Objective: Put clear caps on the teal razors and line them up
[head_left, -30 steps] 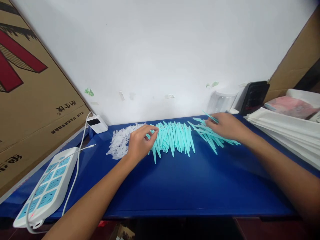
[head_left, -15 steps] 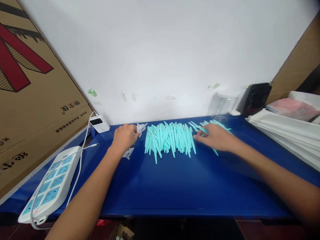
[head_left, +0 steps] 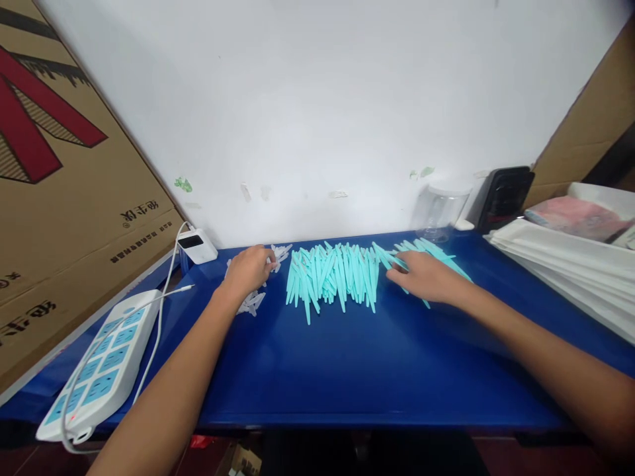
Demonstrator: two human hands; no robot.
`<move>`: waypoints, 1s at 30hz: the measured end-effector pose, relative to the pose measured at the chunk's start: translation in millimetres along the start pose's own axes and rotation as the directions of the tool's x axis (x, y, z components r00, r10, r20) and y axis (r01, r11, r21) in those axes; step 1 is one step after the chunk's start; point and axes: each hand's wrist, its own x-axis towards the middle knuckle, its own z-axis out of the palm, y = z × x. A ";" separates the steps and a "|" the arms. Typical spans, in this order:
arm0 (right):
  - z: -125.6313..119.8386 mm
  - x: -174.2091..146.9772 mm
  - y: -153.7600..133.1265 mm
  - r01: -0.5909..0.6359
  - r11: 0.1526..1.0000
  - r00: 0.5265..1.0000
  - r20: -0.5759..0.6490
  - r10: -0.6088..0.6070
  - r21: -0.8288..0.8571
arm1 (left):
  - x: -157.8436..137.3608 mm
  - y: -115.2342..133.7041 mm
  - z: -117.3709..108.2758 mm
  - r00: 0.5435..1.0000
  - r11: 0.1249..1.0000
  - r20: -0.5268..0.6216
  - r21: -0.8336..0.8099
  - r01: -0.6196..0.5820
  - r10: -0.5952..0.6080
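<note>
A wide heap of slim, tapered turquoise plastic sticks point(head_left: 332, 274) lies in the middle of the blue table. To its left, small clear plastic pieces point(head_left: 252, 303) are scattered around and partly beneath my left hand point(head_left: 249, 270). The fingers of that hand are pinched together at the clear pieces; what is between them is too small to make out. At the heap's right end, my right hand point(head_left: 421, 274) is closed on a turquoise stick point(head_left: 384, 255) that points up and left. More turquoise sticks point(head_left: 434, 248) lie behind and under this hand, partly hidden.
A white power strip point(head_left: 106, 370) with cables and a small white device point(head_left: 198, 246) are on the left, beside a large cardboard box point(head_left: 84, 218). A clear jar point(head_left: 443, 211), a black object point(head_left: 503, 198) and stacked white trays point(head_left: 560, 258) stand at the right.
The stick at my right hand now reaches further left, close to the heap's right end. My left hand has barely moved, fingers still among the clear pieces.
</note>
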 end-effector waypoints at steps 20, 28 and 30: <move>-14.4 -6.8 -9.2 0.236 0.865 0.966 -0.207 -0.158 0.444 | 6.5 3.7 18.8 0.997 0.963 -0.055 -0.261 -0.070 0.058; -17.5 -7.4 -7.8 0.270 0.801 0.950 -0.283 -0.132 0.534 | -1.1 41.7 9.3 0.982 0.435 -0.100 -0.886 -0.160 0.157; -16.4 -7.6 -7.8 0.268 0.805 0.951 -0.280 -0.132 0.530 | -5.0 48.8 9.3 0.981 0.394 -0.113 -0.904 -0.167 0.156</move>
